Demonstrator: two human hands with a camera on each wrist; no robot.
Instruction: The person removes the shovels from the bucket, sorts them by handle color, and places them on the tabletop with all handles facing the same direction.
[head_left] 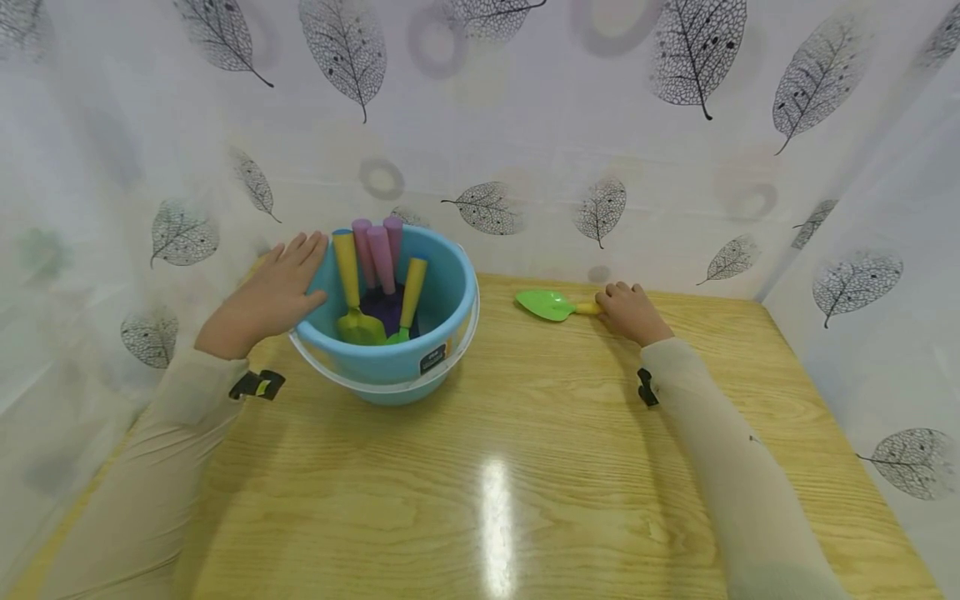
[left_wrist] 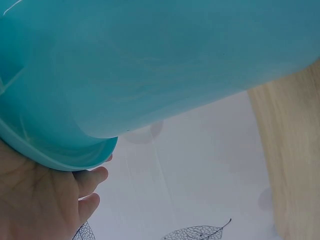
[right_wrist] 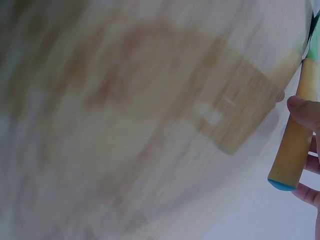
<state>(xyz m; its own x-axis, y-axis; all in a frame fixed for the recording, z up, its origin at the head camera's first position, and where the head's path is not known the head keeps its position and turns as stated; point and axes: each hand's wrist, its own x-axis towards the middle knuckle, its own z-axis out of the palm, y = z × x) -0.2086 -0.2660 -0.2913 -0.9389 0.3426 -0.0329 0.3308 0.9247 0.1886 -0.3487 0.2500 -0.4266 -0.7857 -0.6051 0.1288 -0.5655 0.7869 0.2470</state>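
A light blue toy bucket (head_left: 401,371) stands on the table's left half. My left hand (head_left: 273,287) rests against its left rim, fingers straight and thumb over the edge. The left wrist view has the palm (left_wrist: 35,200) right at the bucket's flared rim (left_wrist: 75,160). On the right, my right hand (head_left: 632,312) grips the yellow handle of a small green toy shovel (head_left: 546,305), whose blade points left toward the bucket. In the right wrist view, thumb and fingers hold that handle (right_wrist: 292,147), which ends in a blue cap.
Inside the bucket stand a yellow-green shovel (head_left: 362,327), another tool with a yellow handle (head_left: 413,292) and several pink-handled tools (head_left: 381,254). The bucket's white carrying handle (head_left: 375,387) hangs down in front. A leaf-print curtain (head_left: 540,150) borders the wooden table (head_left: 570,467) behind and at both sides.
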